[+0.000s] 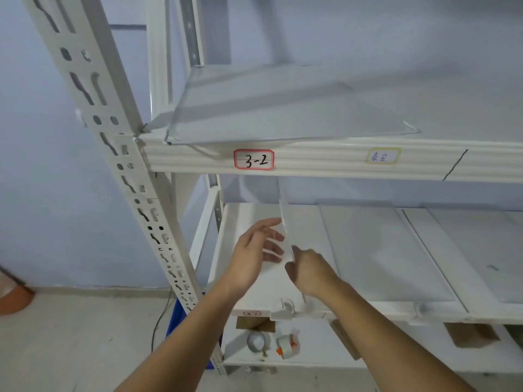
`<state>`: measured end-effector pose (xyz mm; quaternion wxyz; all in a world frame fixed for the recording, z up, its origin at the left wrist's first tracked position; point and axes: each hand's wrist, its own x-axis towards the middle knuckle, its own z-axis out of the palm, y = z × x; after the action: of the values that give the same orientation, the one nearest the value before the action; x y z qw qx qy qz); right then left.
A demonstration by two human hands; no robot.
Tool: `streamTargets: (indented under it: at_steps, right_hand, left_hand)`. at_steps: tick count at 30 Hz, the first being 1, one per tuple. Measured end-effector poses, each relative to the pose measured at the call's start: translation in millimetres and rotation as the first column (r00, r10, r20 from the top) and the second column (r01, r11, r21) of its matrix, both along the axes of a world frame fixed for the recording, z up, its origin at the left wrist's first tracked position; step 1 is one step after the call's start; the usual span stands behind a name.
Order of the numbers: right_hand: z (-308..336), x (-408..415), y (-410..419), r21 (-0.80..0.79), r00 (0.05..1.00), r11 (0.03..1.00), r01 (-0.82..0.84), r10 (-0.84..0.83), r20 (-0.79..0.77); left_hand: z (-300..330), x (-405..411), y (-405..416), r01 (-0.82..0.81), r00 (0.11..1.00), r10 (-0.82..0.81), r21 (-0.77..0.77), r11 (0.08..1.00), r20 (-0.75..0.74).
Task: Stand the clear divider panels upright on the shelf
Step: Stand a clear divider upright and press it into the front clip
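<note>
1. Clear plastic divider panel [285, 230] is on edge over the lower shelf [368, 250], seen nearly edge-on, running front to back near the shelf's left end.
2. Right hand [308, 271] is closed around the panel's near lower edge. Left hand [254, 250] is open, fingers spread, flat against the panel's left face, steadying rather than gripping.
3. Step in hand, as I read it: seating this panel upright. A clear clip [285, 306] sits on the shelf's front lip just below the panel; can't tell if the panel foot is in it yet.
4. Next move calls for: keep the panel vertical, line its bottom edge up with the clip, press down, then release the left hand first to check it stands.
5. Another clear panel [283, 108] lies flat on the upper shelf [311, 159], labelled 3-2 [254, 159]; likely not yet stood up.
</note>
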<state>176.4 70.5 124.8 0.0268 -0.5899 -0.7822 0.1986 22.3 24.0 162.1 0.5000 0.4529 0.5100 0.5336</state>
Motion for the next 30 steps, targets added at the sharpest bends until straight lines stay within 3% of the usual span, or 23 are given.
streamTargets:
  at_steps: [2, 4, 5, 10, 22, 27, 30]
  right_hand:
    - [8.8, -0.4, 2.7, -0.086, 0.981, 0.994, 0.07, -0.084, -0.173]
    - [10.5, -1.3, 2.6, -0.172, 0.948, 0.981, 0.092, -0.139, -0.287]
    - [9.3, -2.3, 1.8, -0.201, 0.939, 0.975, 0.093, -0.153, -0.308]
    - [-2.8, -7.3, -10.4, -0.235, 0.927, 0.966, 0.104, -0.18, -0.328]
    - [3.3, -4.9, -20.2, -0.291, 0.908, 0.948, 0.129, -0.231, -0.35]
    - [27.9, -5.7, -9.5, -0.315, 0.894, 0.942, 0.119, -0.24, -0.378]
    - [31.0, -7.3, -8.4, -0.338, 0.909, 0.934, 0.111, -0.233, -0.345]
  left_hand:
    - [-20.8, -4.5, 9.6, 0.114, 0.941, -0.128, -0.061, 0.992, -0.313]
    - [-44.9, -4.0, 15.2, 0.254, 0.736, -0.342, -0.23, 0.939, -0.584]
    - [-53.3, -1.1, 16.6, 0.292, 0.673, -0.419, -0.301, 0.908, -0.61]
    - [-81.6, 14.1, 29.6, 0.312, 0.609, -0.433, -0.301, 0.901, -0.665]
    - [-93.8, 16.7, 33.0, 0.342, 0.634, -0.456, -0.302, 0.89, -0.624]
    - [-81.1, 34.5, 29.1, 0.238, 0.485, -0.452, -0.384, 0.892, -0.749]
    - [-79.7, 43.3, 25.8, 0.223, 0.491, -0.434, -0.373, 0.901, -0.756]
